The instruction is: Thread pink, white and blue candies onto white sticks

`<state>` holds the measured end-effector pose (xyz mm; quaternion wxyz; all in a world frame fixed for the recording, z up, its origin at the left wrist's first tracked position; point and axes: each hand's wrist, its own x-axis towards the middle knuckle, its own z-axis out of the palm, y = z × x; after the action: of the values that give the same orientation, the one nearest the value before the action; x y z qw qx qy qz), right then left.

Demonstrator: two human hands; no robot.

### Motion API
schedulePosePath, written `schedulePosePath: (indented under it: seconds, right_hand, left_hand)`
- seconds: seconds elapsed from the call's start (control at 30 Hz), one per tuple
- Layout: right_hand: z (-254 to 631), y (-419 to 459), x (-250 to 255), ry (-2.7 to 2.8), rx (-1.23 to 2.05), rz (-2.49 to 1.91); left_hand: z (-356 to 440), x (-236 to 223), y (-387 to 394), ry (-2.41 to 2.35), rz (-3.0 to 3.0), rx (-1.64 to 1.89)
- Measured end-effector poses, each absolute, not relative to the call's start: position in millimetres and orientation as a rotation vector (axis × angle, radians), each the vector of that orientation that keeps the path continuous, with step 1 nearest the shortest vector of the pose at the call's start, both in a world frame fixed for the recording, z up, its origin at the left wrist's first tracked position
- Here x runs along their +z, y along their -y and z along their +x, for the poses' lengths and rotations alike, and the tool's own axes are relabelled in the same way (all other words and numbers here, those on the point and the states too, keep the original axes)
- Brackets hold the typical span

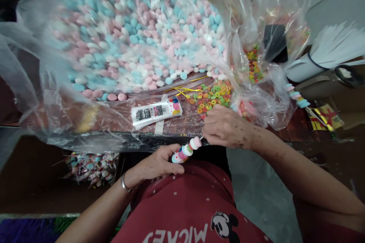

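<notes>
A marshmallow skewer (pixel 195 143) lies slantwise between my hands, at the table's front edge. Printed clear wrapping with colourful dots covers its lower left part. My left hand (pixel 159 164) is closed round the wrapped end, thumb and fingers on either side. At the other end a short piece of white stick shows, and my right hand (pixel 224 127) is closed on it; its fingertips are partly hidden. Just beyond lies a stack of printed wrapper bags (pixel 151 113). Small ring-shaped candies (pixel 213 97) are spread close to my right hand, with gold twist ties (pixel 182 90) beside them.
A big clear bag of pink, white and blue marshmallows (pixel 137 34) fills the back. At right are a bag of ring candies (pixel 253 64), a container of white sticks (pixel 302 66) and another marshmallow skewer (pixel 298 97). A cardboard box (pixel 31 174) with finished-looking skewers (pixel 89 169) stands lower left.
</notes>
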<state>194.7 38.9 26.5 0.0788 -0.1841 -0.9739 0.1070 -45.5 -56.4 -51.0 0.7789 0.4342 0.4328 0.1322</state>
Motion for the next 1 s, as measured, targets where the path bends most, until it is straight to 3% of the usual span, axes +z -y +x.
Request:
schedulePosePath:
  seconds: [0.13,0.43,0.57,0.8,1.0]
  right_hand:
    - [187,-39,25,2.956,0.314,-0.5]
    - [164,-26,-1,3.02,0.887,-0.723]
    - [167,-33,1,3.004,0.851,-0.704]
    - [186,-54,18,2.953,0.689,-0.71]
    - [184,-53,15,2.97,0.671,-0.657]
  left_hand:
    - [-39,-52,53,-0.867,0.979,0.304]
    - [-11,-51,53,-0.861,0.874,0.394]
    - [-15,-46,50,-0.904,0.901,0.423]
    - [-47,-47,52,-0.944,1.096,0.162]
    - [-44,-48,54,-0.978,1.071,0.281]
